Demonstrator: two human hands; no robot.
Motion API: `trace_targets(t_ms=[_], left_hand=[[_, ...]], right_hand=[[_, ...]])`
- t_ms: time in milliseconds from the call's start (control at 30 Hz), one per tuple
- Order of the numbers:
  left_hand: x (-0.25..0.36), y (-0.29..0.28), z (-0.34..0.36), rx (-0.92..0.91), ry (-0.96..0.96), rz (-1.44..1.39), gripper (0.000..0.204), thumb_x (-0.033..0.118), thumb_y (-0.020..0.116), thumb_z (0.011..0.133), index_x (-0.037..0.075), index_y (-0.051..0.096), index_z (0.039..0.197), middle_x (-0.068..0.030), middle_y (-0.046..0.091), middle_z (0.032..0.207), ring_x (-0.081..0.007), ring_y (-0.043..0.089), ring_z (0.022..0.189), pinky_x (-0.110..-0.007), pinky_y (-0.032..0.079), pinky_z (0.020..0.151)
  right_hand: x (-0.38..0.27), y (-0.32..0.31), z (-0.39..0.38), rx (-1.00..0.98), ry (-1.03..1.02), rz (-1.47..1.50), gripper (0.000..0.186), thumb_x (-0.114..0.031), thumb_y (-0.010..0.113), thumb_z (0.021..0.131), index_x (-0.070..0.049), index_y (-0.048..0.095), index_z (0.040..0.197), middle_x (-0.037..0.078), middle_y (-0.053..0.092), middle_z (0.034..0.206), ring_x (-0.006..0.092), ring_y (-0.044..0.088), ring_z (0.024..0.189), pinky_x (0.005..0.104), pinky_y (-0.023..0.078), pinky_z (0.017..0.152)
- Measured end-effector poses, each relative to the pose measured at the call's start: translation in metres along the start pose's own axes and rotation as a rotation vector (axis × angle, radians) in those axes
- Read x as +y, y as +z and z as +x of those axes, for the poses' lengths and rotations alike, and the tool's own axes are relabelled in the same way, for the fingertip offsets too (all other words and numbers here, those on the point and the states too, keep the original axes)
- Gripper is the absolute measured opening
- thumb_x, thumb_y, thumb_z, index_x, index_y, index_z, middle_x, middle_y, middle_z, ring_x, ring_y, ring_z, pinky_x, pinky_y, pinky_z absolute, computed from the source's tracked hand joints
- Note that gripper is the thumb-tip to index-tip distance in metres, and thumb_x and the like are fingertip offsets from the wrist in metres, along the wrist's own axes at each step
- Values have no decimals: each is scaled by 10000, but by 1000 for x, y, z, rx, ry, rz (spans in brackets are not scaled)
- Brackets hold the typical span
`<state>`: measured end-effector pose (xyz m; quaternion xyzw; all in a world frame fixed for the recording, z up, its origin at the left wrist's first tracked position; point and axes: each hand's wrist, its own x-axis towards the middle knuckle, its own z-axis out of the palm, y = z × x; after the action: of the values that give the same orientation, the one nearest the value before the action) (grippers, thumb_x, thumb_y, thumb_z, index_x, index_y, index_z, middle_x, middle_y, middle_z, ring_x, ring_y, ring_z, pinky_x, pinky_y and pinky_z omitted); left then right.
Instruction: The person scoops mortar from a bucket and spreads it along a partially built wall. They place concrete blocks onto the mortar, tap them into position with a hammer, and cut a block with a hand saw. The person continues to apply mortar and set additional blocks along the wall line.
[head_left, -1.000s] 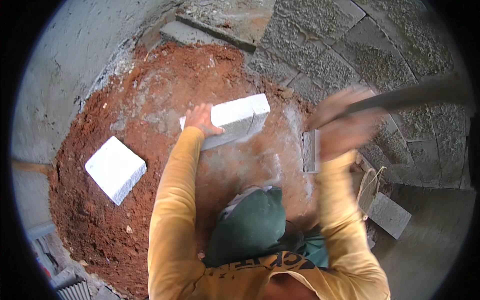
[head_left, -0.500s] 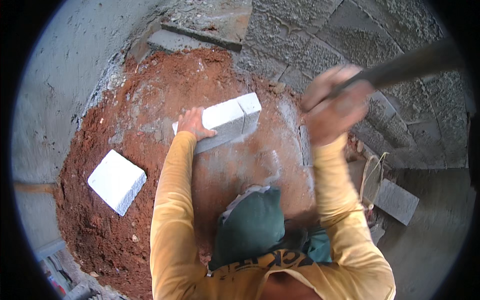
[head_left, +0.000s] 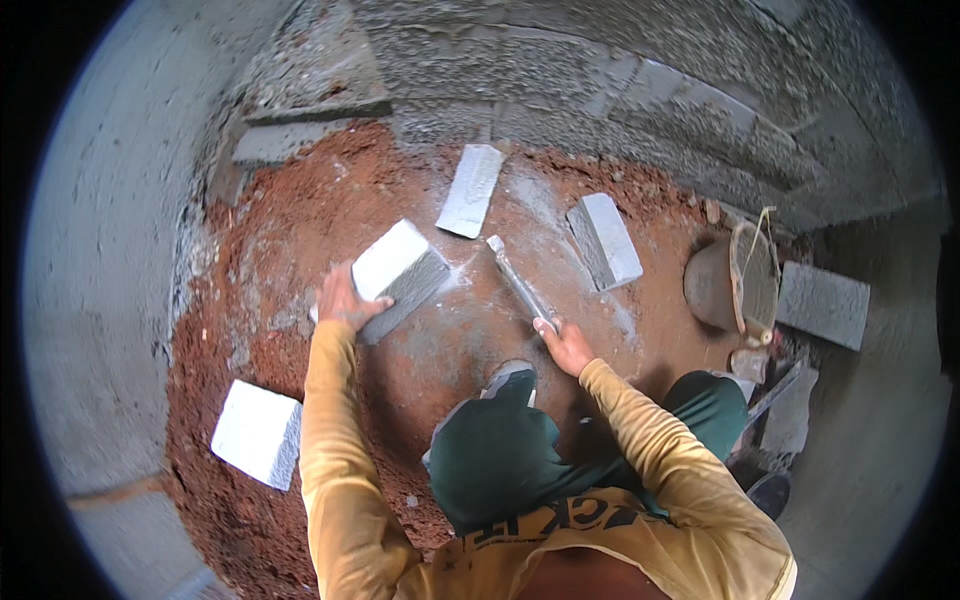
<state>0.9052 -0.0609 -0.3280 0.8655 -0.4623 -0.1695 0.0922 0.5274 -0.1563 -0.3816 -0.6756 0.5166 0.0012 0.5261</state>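
Left arm reaches forward, left hand [head_left: 340, 298] clasping, thumb splayed to the right. Right forearm [head_left: 640, 415] angles inward, elbow bent; right hand [head_left: 566, 347] gripping, thumb forward.

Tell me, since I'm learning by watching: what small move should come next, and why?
Perhaps lay the long tool down on the reddish ground: the right hand holds it apart from the pale block, which the left hand alone grasps, so a freed hand could help turn that block.
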Motion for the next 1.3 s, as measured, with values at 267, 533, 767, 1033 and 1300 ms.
trace_targets(t_ms=[267,533,767,1033,1300], left_hand=[[37,63,-94,327,34,210,943,353,888,474,41,453,1251,-155,552,1157,-330,499,1114,-464,308,990],[42,74,-104,330,37,251,966,359,885,477,38,444,1275,-160,557,1142,-323,506,1090,-465,307,989],[31,73,-103,306,65,268,976,412,871,508,19,429,1286,-177,550,1166,-343,493,1104,-485,302,984],[29,55,-77,276,89,283,1056,496,850,537,25,381,1358,-209,508,1265,-372,464,1170,-496,312,985],[-5,32,-24,280,307,221,1056,568,794,603,-3,377,1388,-260,460,1354,-431,447,1230,-506,377,991]], right_hand=[[-6,-4,-21,12,-119,103,573,-525,456,936,18,581,1071,295,619,917,448,597,939,458,459,824],[-50,16,12,21,-247,128,585,-526,423,945,25,584,1056,302,616,909,453,595,917,476,458,807],[-8,24,16,3,-81,133,680,-566,370,943,69,584,1059,336,590,1027,462,559,1036,469,425,902],[-8,-8,21,-204,-30,-181,657,-588,394,929,19,580,1100,275,618,1095,427,557,1106,473,434,945],[128,-69,-72,-41,-19,-510,445,-495,527,902,-61,581,979,186,652,898,380,638,866,489,494,789]])
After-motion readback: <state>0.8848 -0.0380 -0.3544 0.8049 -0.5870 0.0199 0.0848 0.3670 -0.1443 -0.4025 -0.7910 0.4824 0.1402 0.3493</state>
